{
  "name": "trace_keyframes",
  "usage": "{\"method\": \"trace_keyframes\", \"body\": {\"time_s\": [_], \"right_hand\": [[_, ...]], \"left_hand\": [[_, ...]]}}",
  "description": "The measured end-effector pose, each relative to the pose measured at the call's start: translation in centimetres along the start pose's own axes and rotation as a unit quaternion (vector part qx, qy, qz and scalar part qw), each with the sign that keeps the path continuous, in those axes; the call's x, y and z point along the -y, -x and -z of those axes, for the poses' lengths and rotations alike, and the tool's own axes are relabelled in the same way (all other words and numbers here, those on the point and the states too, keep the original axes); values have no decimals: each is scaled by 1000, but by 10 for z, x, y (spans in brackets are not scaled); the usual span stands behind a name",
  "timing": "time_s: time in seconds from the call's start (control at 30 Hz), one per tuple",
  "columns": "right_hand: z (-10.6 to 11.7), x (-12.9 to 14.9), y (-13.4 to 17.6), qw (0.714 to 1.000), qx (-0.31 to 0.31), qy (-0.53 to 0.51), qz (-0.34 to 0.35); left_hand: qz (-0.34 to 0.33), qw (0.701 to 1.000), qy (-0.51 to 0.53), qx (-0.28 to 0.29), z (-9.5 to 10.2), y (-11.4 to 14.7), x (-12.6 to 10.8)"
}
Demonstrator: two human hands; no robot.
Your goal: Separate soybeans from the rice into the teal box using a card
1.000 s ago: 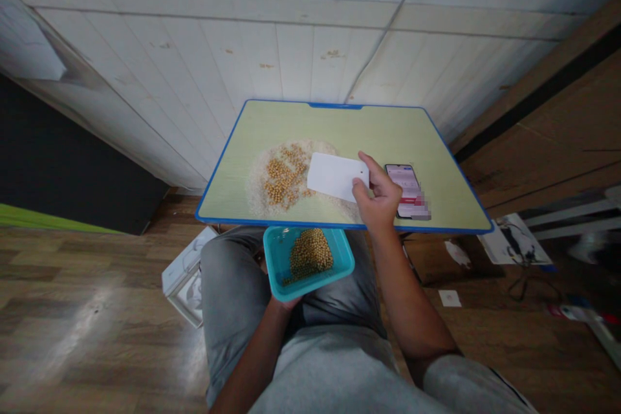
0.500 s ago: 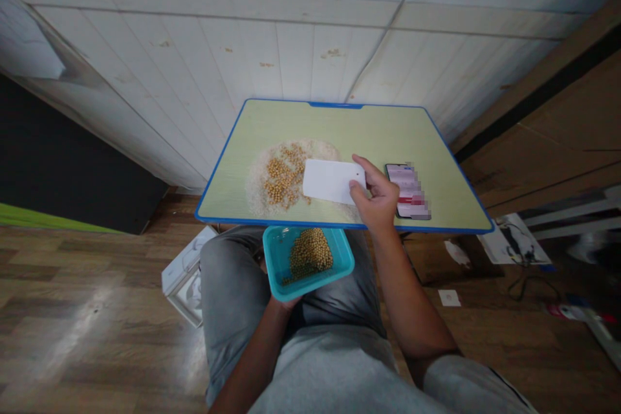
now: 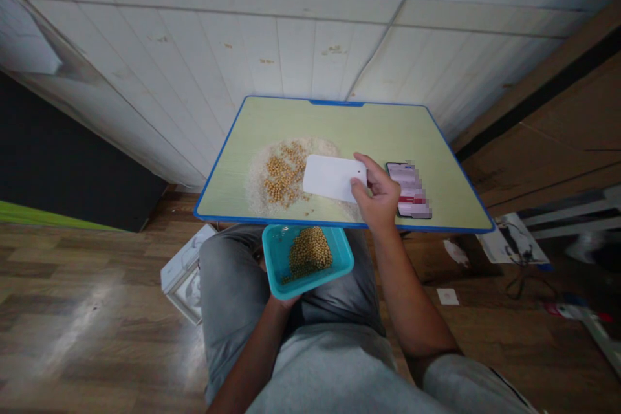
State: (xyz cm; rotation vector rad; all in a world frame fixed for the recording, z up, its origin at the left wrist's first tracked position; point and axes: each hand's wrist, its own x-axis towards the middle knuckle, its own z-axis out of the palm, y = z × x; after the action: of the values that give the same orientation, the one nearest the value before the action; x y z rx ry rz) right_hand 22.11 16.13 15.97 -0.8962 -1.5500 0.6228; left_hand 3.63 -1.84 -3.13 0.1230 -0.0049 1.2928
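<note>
R hand (image 3: 377, 197) pinches white card (image 3: 334, 178) by soybeans (image 3: 282, 173); L hand (image 3: 284, 299), mostly hidden, props teal tub (image 3: 306, 257) fm below.

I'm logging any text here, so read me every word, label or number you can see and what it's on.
None can be read.
Phone: screen shows pink and red bands, partly blurred out, too small to read.
White card in the right hand: blank.
Teal tub: no label visible.
</note>
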Motion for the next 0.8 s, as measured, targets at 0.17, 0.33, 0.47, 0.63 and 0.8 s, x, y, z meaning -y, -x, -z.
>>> {"method": "trace_keyframes", "body": {"time_s": [0.17, 0.33, 0.47, 0.63, 0.8], "right_hand": [[0, 0, 0, 1000, 22, 5, -4], [-1, -1, -1, 1000, 9, 5, -3], [0, -1, 0, 999, 37, -1, -7], [0, 1, 0, 1000, 26, -4, -14], [0, 3, 0, 999, 48, -10, -19]], "left_hand": [[-14, 1000, -5, 7, -3, 0, -1], [-5, 1000, -11, 14, -5, 0, 0], [-9, 1000, -11, 19, -5, -1, 0], [-24, 1000, -10, 8, -4, -3, 0], [-23, 1000, -4, 2, -4, -3, 0]]}}
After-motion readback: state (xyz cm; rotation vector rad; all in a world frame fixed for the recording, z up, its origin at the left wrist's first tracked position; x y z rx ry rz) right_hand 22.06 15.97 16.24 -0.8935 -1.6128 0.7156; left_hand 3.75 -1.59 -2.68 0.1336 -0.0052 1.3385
